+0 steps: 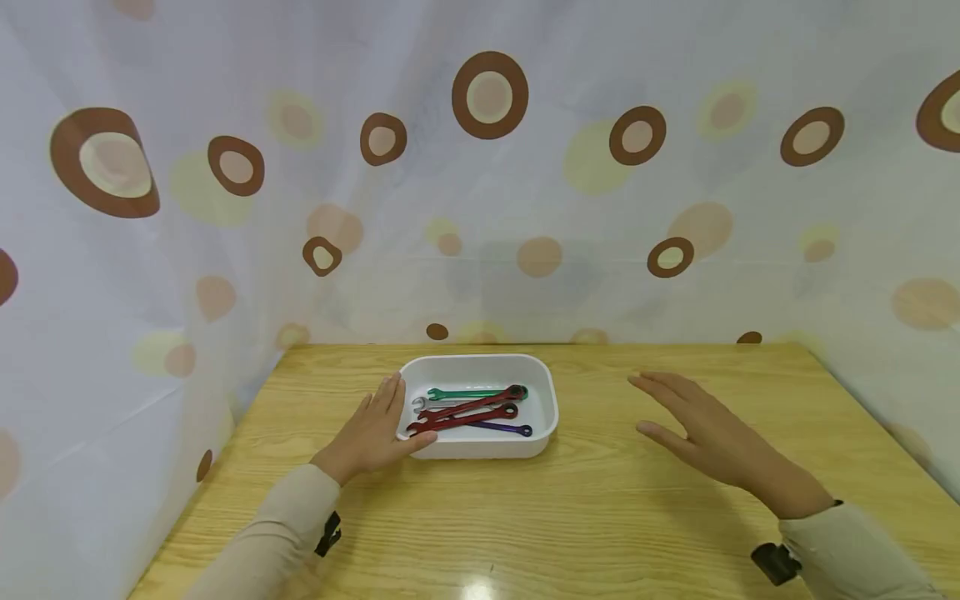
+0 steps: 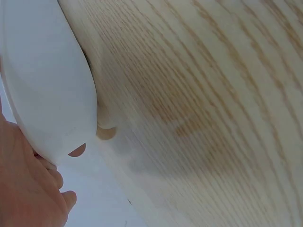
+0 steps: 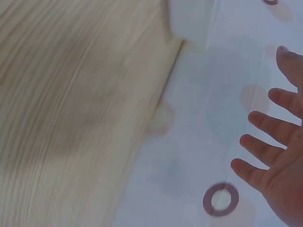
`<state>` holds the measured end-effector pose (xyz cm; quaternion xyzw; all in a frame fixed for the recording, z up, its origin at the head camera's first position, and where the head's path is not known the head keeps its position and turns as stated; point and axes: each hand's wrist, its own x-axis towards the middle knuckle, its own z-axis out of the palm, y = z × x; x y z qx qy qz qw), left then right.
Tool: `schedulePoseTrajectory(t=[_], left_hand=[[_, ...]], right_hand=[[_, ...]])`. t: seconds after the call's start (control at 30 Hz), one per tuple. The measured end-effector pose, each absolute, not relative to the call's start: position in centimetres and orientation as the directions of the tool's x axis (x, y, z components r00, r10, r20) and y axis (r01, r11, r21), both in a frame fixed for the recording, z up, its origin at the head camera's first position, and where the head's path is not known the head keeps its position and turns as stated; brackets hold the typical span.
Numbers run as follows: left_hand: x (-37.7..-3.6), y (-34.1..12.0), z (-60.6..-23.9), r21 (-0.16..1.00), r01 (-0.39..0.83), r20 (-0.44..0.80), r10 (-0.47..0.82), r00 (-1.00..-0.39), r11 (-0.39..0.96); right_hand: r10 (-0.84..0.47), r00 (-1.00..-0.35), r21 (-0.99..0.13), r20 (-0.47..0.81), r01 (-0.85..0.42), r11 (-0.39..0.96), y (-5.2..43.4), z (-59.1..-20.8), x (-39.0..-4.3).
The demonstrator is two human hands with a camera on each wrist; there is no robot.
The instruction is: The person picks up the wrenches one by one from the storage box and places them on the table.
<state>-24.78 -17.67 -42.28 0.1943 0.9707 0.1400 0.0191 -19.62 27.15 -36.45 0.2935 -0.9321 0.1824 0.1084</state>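
A white rectangular tray sits on the wooden table and holds several wrenches: a green one, two red ones, a silver one and a purple one. My left hand rests against the tray's left end with straight fingers, thumb at the front corner; the left wrist view shows the tray wall beside my palm. My right hand hovers open above the table, right of the tray, fingers spread, holding nothing.
A white curtain with brown and yellow circles encloses the table at the back and both sides. Bare tabletop lies in front of the tray and to its right. Small black devices sit at each wrist.
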Motion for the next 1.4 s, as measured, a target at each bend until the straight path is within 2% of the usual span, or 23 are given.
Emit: schedulePoseTrajectory(t=[0.2,0.57,0.77,1.0,1.4], left_hand=[[-25.0,-17.7,-42.3,0.274,0.359,0.0,0.373,-0.928,0.892],[-24.9,-17.5,-42.4,0.266,0.354,0.005,0.366,-0.931,0.897],[-25.0,-17.4,-42.6,0.269,0.356,0.014,0.366,-0.931,0.895],[-24.8,-17.6,-42.5,0.277,0.349,0.034,0.354,-0.935,0.895],[-24.8,-17.5,-42.4,0.28,0.36,0.034,0.365,-0.93,0.89]], right_hand=[[-0.499,-0.797,-0.451,0.34,-0.604,0.657,22.0,-36.5,-22.0],[-0.567,-0.754,-0.594,0.331,-0.634,0.496,12.4,-39.3,-25.7],[-0.569,-0.767,-0.611,0.297,-0.61,0.504,9.1,-40.7,-27.2],[-0.512,-0.804,-0.664,0.302,-0.563,0.492,6.5,-42.4,-28.6],[-0.527,-0.822,-0.569,0.214,-0.544,0.617,6.0,-43.3,-29.8]])
